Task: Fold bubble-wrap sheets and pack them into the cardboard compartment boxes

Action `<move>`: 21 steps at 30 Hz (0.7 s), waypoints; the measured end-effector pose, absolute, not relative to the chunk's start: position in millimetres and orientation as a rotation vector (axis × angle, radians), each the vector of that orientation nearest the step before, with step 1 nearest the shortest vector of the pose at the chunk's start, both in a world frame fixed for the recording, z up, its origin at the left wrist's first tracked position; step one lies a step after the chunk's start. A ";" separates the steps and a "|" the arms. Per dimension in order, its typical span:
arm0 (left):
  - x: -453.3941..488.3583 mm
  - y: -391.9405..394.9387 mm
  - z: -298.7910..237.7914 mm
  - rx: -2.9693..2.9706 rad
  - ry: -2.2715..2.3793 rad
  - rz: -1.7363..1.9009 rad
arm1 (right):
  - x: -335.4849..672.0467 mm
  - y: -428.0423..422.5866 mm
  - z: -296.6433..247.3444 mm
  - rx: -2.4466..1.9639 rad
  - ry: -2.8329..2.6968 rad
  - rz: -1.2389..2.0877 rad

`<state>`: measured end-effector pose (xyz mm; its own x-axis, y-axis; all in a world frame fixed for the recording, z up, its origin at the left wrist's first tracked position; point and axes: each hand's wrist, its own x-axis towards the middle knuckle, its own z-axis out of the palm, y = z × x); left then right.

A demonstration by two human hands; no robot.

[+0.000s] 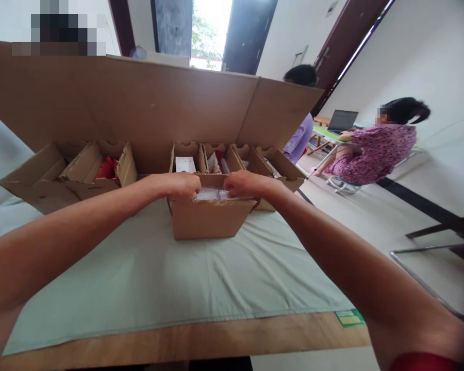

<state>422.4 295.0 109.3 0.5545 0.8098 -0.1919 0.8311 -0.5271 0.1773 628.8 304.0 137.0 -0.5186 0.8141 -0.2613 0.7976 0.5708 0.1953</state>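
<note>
In front of me, a small open cardboard box [212, 220] stands toward the far side of the cloth-covered table. My left hand [186, 185] is closed at its left end, with curled fingers reaching over the rim. At the opposite end, my right hand [240, 185] is closed in the same way. Clear plastic wrapping [212, 194] shows inside the box between my hands; what lies under it I cannot make out.
Behind stands a row of open cardboard bins, one with red packets [107, 168], another with a white box [185, 164]. A tall cardboard panel [170, 108] rises behind them. A pale green cloth [147, 278] covers the table. To the right, a person [375, 147] sits by a laptop [343, 121].
</note>
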 end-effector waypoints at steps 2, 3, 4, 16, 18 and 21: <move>425.6 303.4 102.6 2.475 1.349 -0.254 | 630.7 315.1 123.7 1.308 2.495 0.006; 426.2 307.4 100.5 2.451 1.352 -0.256 | 632.3 320.3 118.5 1.309 2.506 -0.021; 426.3 310.7 99.2 2.431 1.355 -0.251 | 634.2 324.8 114.7 1.306 2.522 -0.041; 364.5 213.7 122.0 2.298 1.598 0.841 | 702.6 238.6 116.8 1.872 3.221 -0.211; 348.0 187.0 102.7 2.114 1.689 1.030 | 721.7 215.5 97.9 1.990 3.279 -0.379; 334.2 168.9 54.5 1.789 1.717 1.118 | 743.4 200.2 57.5 2.267 3.179 -0.661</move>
<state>334.2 168.9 54.5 -0.0855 0.9621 0.2588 0.6259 -0.1502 0.7653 743.4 200.2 57.5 -0.1318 0.8955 0.4250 0.6519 0.4013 -0.6434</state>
